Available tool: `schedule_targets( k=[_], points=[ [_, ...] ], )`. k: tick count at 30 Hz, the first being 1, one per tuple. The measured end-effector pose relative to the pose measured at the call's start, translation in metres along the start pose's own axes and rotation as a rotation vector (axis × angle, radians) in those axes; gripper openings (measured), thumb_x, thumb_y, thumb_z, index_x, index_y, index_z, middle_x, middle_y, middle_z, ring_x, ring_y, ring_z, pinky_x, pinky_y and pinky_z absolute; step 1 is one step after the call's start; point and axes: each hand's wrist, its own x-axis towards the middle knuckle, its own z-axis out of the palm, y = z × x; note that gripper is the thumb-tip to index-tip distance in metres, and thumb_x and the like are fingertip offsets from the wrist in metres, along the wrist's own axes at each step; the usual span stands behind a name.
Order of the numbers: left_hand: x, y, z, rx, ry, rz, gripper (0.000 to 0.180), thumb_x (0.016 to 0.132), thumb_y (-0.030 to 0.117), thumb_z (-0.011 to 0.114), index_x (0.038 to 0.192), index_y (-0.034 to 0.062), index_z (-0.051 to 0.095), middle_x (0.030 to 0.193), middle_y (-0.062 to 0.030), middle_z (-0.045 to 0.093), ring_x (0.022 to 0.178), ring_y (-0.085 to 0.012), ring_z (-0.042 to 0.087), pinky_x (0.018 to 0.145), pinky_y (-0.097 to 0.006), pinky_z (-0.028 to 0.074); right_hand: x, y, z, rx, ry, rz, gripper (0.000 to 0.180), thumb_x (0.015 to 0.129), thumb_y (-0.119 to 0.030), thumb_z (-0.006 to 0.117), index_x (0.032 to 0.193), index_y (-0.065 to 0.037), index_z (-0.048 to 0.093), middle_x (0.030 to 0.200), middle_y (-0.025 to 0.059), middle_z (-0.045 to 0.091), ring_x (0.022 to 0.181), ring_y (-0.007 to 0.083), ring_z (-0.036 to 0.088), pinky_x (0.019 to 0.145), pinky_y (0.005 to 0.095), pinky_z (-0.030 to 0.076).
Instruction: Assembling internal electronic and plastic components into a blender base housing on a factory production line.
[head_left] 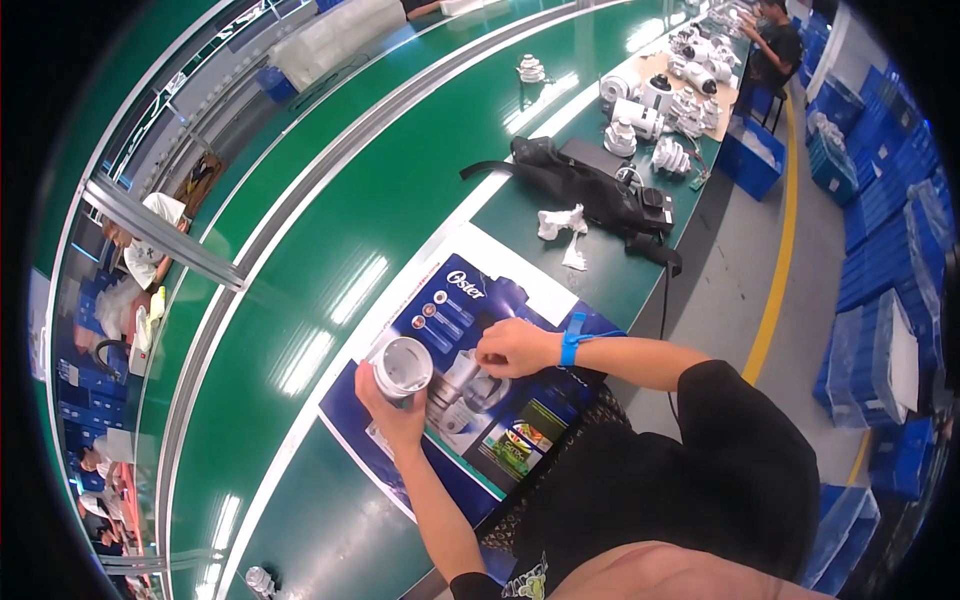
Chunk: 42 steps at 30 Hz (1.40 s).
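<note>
My left hand [390, 405] grips a white round plastic housing [403, 362] by its side, its open top facing up and showing the hollow inside. To the right of it, my right hand [515, 348] hovers over or rests on a dark blue printed cardboard sheet [420, 345], fingers curled inward. Whether anything small is pinched in those fingers is hidden. A blue strap [573, 340] circles my right wrist. The sheet lies flat on the green bench under both hands, with appliance pictures printed on it.
Beyond the sheet lie crumpled white tissue [563, 225] and a black strapped bag [590, 190]. Farther back are several white motor-like parts [640, 118]; one white part [530, 68] sits on the green belt [350, 230]. Blue bins [752, 158] line the floor at right. Other people work nearby.
</note>
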Motion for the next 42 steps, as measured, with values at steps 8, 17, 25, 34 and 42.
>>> schedule_targets(
  k=[8, 17, 25, 34, 42],
  points=[
    [-0.002, -0.015, 0.001, -0.036, 0.029, -0.047, 0.085, 0.062, 0.033, 0.079, 0.130, 0.0014, 0.040, 0.128, -0.0186, 0.045, 0.119, -0.0357, 0.043, 0.102, -0.044, 0.033, 0.030, 0.037, 0.023, 0.305, 0.091, 0.277, 0.010, 0.074, -0.013, 0.060, 0.076, -0.003, 0.058, 0.061, 0.0074, 0.056, 0.054, 0.0153, 0.054, 0.051, 0.0301, 0.044],
    [-0.008, -0.020, -0.004, -0.280, 0.142, -0.277, 0.088, 0.054, 0.014, 0.084, 0.129, 0.0029, 0.039, 0.123, -0.0149, 0.043, 0.115, -0.0302, 0.045, 0.099, -0.038, 0.038, 0.035, 0.010, 0.014, 0.208, -0.075, 0.232, 0.006, 0.080, -0.008, 0.057, 0.077, -0.003, 0.056, 0.066, 0.0124, 0.054, 0.058, 0.0263, 0.055, 0.054, 0.0339, 0.043],
    [-0.007, -0.025, -0.001, -0.701, 0.155, -0.546, 0.089, 0.060, 0.014, 0.085, 0.130, 0.0031, 0.032, 0.122, -0.0106, 0.047, 0.113, -0.0196, 0.049, 0.097, -0.034, 0.041, 0.038, 0.015, 0.014, 0.210, -0.080, 0.229, 0.007, 0.084, -0.009, 0.061, 0.084, -0.002, 0.063, 0.070, 0.0090, 0.060, 0.060, 0.0209, 0.059, 0.056, 0.0309, 0.044],
    [-0.012, -0.030, 0.003, -0.476, 0.196, -0.421, 0.095, 0.052, 0.026, 0.090, 0.130, 0.0022, 0.040, 0.120, -0.0113, 0.049, 0.114, -0.0245, 0.049, 0.098, -0.036, 0.040, 0.027, 0.027, 0.020, 0.181, -0.094, 0.266, 0.006, 0.084, -0.007, 0.061, 0.082, -0.001, 0.062, 0.068, 0.0098, 0.060, 0.060, 0.0179, 0.057, 0.056, 0.0294, 0.044],
    [-0.008, -0.008, -0.012, -0.426, 0.010, -0.541, 0.095, 0.061, 0.040, 0.082, 0.134, 0.0046, 0.034, 0.123, -0.0206, 0.052, 0.115, -0.0330, 0.053, 0.096, -0.039, 0.043, 0.028, 0.025, 0.018, 0.188, -0.121, 0.240, 0.013, 0.088, -0.009, 0.056, 0.080, 0.001, 0.059, 0.067, 0.0107, 0.060, 0.059, 0.0202, 0.057, 0.057, 0.0308, 0.043]
  ],
)
